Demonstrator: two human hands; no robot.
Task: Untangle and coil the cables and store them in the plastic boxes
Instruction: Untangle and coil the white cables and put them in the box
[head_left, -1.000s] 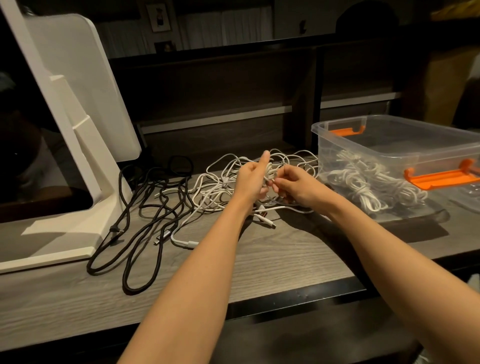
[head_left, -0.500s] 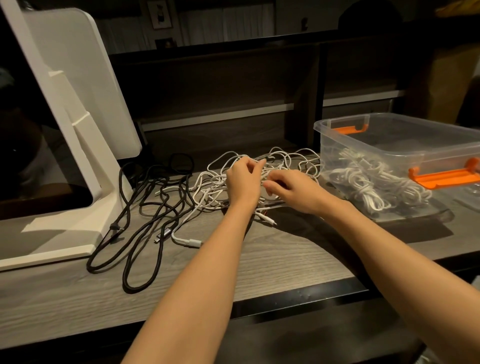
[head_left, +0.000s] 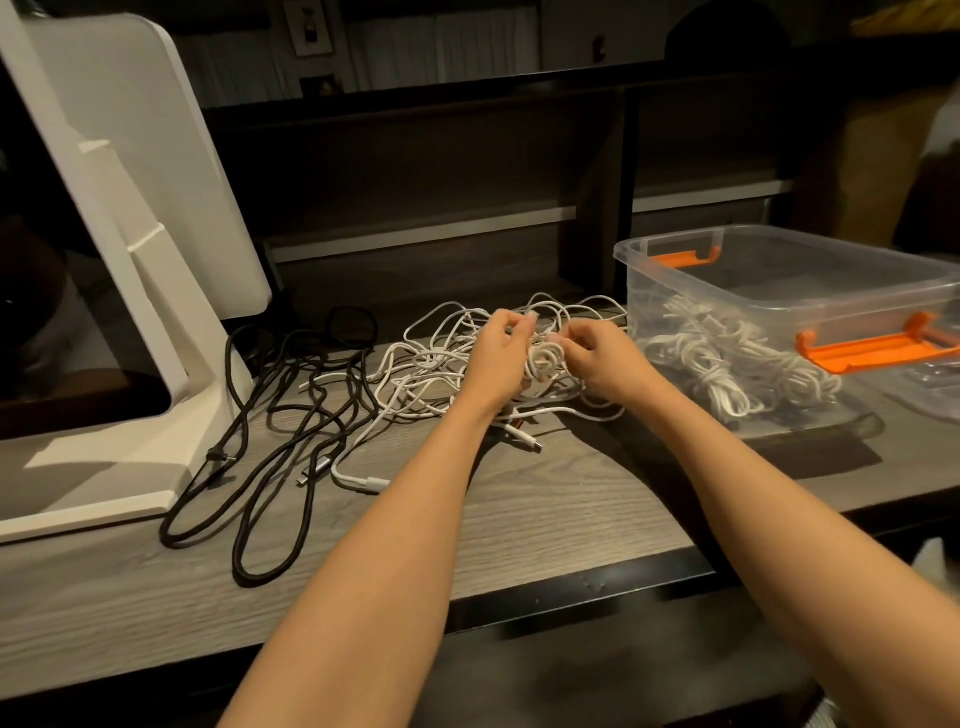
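A tangle of white cables (head_left: 431, 364) lies at the middle back of the wooden desk (head_left: 545, 509). My left hand (head_left: 496, 361) and my right hand (head_left: 597, 353) are both in the tangle, fingers curled and pinching white cable, with a small white coil (head_left: 545, 359) between them. Left of the pile sprawl loose black cables (head_left: 280, 415). A clear plastic box (head_left: 779, 291) with orange latches stands at the right and holds several coiled white cables (head_left: 727, 358).
A white monitor stand (head_left: 156, 322) and the back of its screen fill the left side. A dark shelf unit (head_left: 441, 171) runs behind the desk. A clear lid (head_left: 924, 389) lies at the far right edge. The desk's dark front edge (head_left: 582, 587) is close to me.
Both hands shifted slightly back into the white tangle. My left thumb, raised a second ago, has folded down, and a small coil now shows between the hands.
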